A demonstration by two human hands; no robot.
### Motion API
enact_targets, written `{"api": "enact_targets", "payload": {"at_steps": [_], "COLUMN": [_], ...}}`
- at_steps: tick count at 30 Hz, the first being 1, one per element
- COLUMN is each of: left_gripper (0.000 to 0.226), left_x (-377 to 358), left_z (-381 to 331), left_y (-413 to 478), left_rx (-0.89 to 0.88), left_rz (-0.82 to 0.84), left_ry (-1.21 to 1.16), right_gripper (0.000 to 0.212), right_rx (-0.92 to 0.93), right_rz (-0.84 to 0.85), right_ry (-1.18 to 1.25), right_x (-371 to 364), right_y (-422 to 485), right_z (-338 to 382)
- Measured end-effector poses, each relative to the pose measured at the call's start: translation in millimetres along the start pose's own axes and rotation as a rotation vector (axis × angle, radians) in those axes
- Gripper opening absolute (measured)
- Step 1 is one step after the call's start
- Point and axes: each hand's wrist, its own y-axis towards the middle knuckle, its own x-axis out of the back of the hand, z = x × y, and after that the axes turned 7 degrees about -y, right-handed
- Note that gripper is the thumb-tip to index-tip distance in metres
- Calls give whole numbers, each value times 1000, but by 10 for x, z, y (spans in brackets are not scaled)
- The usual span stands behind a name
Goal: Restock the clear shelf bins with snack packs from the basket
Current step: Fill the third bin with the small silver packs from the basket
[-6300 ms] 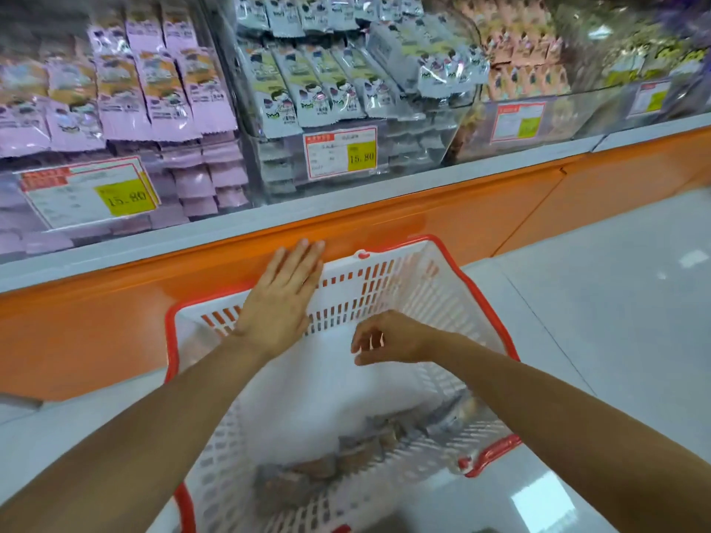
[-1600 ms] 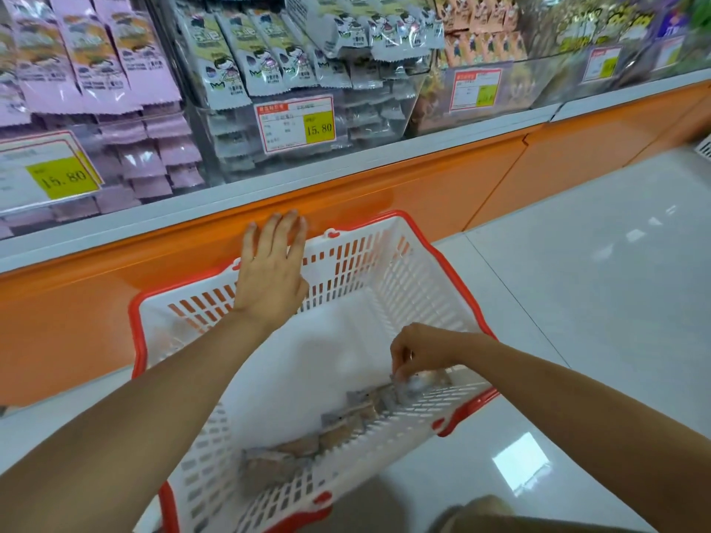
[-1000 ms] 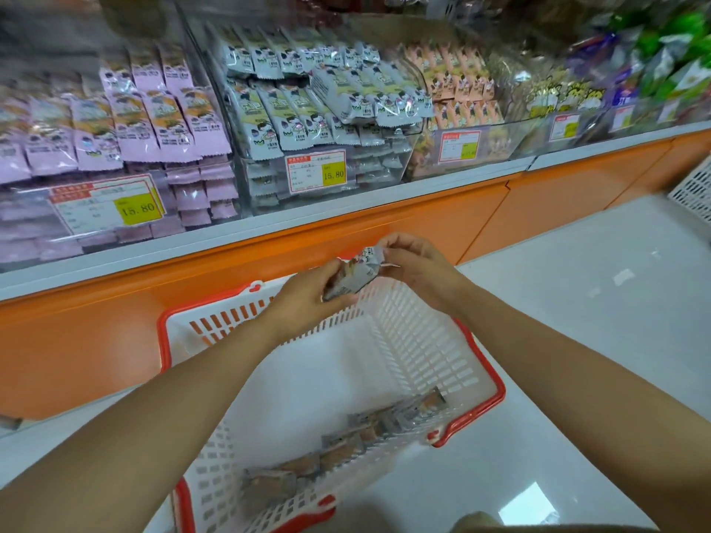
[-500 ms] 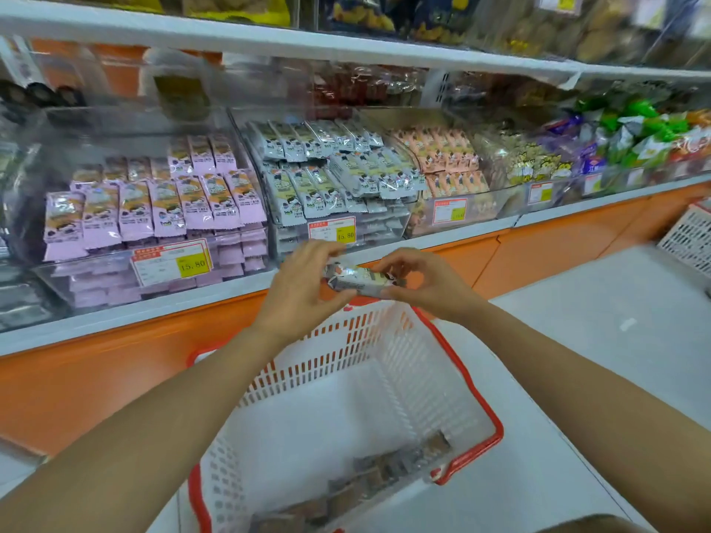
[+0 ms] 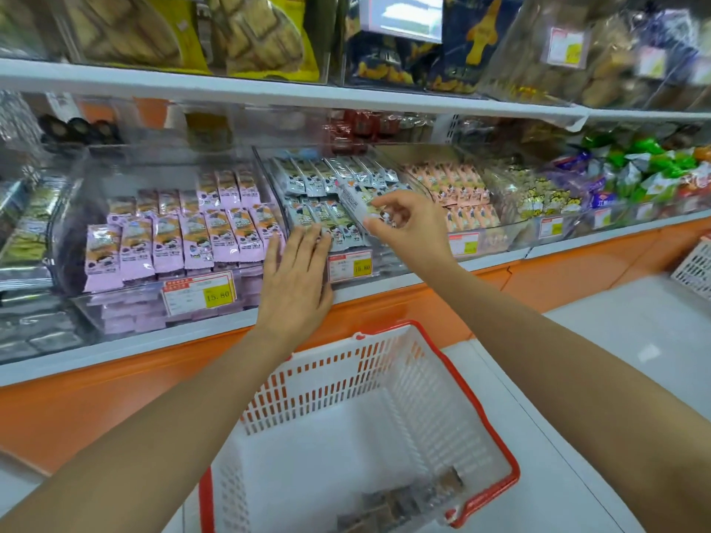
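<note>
Right hand (image 5: 408, 229) grip: thumb and forefinger pinch a snack pack (image 5: 357, 201) over the middle clear bin (image 5: 389, 260). Left hand (image 5: 296, 275) lies flat, fingers straight, against the front row. Best lay the pack flush, label up. More packs lie in the basket (image 5: 489, 414).

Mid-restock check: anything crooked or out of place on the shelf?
One snack pack lies diagonally over the straight rows in the middle bin, pinched by the right hand. Nothing else stands out.
</note>
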Motion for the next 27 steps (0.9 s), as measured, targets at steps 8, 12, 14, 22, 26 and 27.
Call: {"api": "enact_targets", "payload": {"at_steps": [8, 12, 14, 22, 26, 27], "left_gripper": [78, 80, 78, 55, 67, 72], "left_x": [-36, -37, -86, -533, -835, -894], "left_z": [40, 12, -33, -302, -316, -320], "left_y": [-15, -88, -176, -452, -596, -630], "left_rx": [-37, -38, -112, -301, -185, -140], "left_rz": [0, -70, -158, -26, 205, 262], "left_ry": [14, 39, 51, -47, -5, 26], "right_gripper": [22, 28, 23, 10, 11, 11], "right_rx": [77, 93, 153, -12, -93, -108], "right_rz": [-35, -3, 16, 386, 774, 861], "right_ry": [-301, -236, -105, 115, 43, 20], "right_x": [-349, -326, -237, -77, -229, -273], "right_y": [166, 116, 16, -813, -1315, -1450], "right_z": [132, 29, -35, -583, -1074, -1185]}}
